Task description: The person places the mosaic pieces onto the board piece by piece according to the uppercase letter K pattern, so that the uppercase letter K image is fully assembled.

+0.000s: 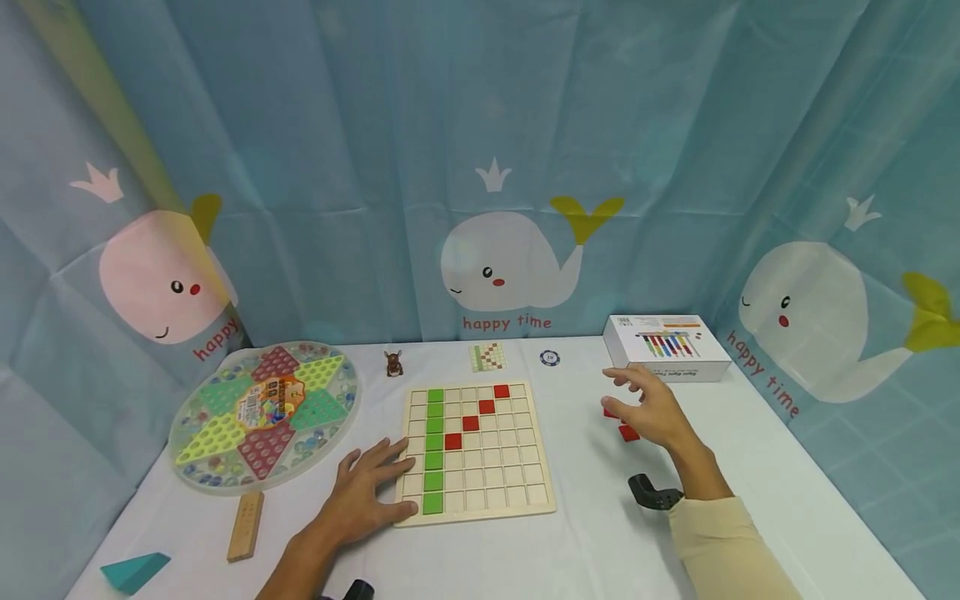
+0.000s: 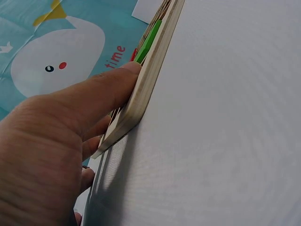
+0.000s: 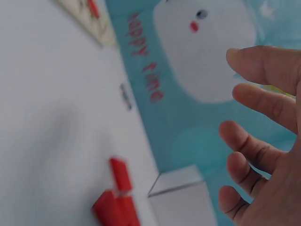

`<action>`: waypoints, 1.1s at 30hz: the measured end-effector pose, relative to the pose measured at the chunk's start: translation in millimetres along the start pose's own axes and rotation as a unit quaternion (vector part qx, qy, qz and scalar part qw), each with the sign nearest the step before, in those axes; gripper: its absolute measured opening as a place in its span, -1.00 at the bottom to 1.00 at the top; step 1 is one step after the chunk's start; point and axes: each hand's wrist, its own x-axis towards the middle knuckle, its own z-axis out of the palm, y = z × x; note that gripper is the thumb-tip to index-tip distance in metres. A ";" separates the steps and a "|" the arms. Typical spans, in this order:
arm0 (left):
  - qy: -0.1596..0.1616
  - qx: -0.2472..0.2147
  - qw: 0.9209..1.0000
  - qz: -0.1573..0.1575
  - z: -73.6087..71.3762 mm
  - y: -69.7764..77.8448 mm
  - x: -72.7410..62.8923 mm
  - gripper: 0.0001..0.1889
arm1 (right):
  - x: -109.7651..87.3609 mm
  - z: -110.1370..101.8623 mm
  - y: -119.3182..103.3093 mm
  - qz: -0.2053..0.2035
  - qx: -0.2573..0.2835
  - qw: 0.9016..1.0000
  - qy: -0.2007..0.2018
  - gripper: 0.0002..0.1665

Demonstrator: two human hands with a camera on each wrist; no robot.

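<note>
A wooden grid board lies on the white table, with a column of green square tiles and a diagonal run of several red tiles. My left hand rests on the board's left edge, fingers spread and thumb near the lower left corner. In the left wrist view the thumb lies on the board's rim. Above a few loose red tiles to the right, my right hand hovers with fingers apart and nothing between them. The right wrist view shows those loose red pieces below the hand.
A round marble game board lies at left, near a wooden block and a teal wedge. Behind the grid are a small brown figure, a pattern card and a chip. A white box stands back right.
</note>
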 end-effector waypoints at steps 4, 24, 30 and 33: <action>-0.001 -0.001 1.000 -0.001 -0.2 1.0 0.5 -0.29 | 1.1 0.7 17.5 0.052 0.005 0.998 -0.029 -0.44; -0.003 -0.006 1.000 0.002 -1.5 1.8 0.0 -0.30 | 10.1 17.3 60.7 0.095 -0.066 0.988 -0.103 -0.68; -0.001 -0.013 1.000 -0.003 -1.9 3.4 -0.3 -0.30 | 10.2 16.9 55.5 0.101 -0.077 0.987 -0.096 -0.73; -0.001 -0.015 1.000 -0.007 -1.6 3.0 -0.2 -0.30 | 9.4 13.2 52.6 0.105 -0.067 0.988 -0.086 -0.71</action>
